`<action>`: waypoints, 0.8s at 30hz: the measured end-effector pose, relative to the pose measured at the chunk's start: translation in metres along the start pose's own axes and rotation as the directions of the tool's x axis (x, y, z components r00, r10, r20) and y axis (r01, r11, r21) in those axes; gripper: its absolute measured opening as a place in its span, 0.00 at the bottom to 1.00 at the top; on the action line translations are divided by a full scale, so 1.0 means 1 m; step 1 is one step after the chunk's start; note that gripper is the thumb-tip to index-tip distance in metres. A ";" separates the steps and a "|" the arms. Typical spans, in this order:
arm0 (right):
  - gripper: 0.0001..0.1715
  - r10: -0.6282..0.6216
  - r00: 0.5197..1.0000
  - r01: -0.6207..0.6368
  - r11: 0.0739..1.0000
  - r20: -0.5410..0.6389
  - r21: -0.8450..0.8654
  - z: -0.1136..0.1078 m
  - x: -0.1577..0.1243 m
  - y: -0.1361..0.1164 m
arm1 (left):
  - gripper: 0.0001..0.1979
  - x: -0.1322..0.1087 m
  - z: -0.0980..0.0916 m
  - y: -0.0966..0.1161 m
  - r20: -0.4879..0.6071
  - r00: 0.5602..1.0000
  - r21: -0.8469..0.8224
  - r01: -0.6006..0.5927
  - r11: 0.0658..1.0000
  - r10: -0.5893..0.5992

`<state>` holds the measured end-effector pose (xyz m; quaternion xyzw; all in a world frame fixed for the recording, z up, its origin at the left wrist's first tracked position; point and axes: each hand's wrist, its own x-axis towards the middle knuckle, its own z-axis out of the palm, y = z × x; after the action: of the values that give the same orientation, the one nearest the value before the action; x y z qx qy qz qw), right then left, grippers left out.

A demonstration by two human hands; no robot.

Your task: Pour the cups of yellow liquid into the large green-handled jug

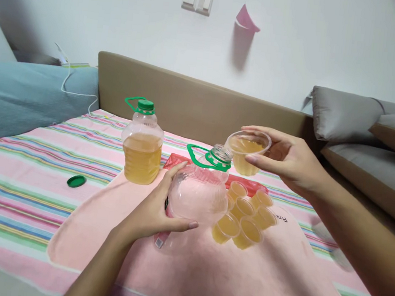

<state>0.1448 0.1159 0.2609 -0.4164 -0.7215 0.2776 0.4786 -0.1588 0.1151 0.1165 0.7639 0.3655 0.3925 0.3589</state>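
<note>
My left hand (154,210) is wrapped round the side of a clear plastic bottle (199,194). This bottle has no cap, a green ring handle at its neck, and no liquid that I can make out. In my right hand (289,159) is a clear plastic cup (247,147) of yellow liquid, gripped by fingers and thumb. The cup is beside the bottle's mouth and its rim seems to touch or nearly touch it. Below it, several clear cups (242,221) of yellow liquid stand grouped on a pink mat (238,282).
A capped bottle (141,155) of yellow liquid stands at the left. A green cap (76,181) lies on the striped sheet (16,183). Red plastic (177,161) lies behind the cups. Grey cushions (352,116) are stacked at right, and a brown headboard (188,103) runs along the back.
</note>
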 end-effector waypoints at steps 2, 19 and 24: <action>0.32 0.003 1.000 -0.003 1.000 0.016 -0.003 -0.001 0.001 -0.003 | 0.68 -0.001 0.000 -0.001 0.001 1.000 0.001 0.000 1.000 0.000; 0.38 0.008 0.997 0.004 0.988 0.079 -0.155 -0.007 0.005 -0.016 | 0.68 -0.001 -0.001 0.000 0.009 1.000 -0.019 -0.006 1.000 0.007; 0.36 0.015 0.994 -0.001 0.993 0.110 -0.122 -0.007 0.006 -0.022 | 0.69 0.000 -0.001 0.001 0.010 1.000 -0.017 -0.008 1.000 0.008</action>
<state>0.1427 0.1104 0.2839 -0.4318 -0.7607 0.2576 0.4104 -0.1591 0.1146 0.1174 0.7643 0.3570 0.3931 0.3659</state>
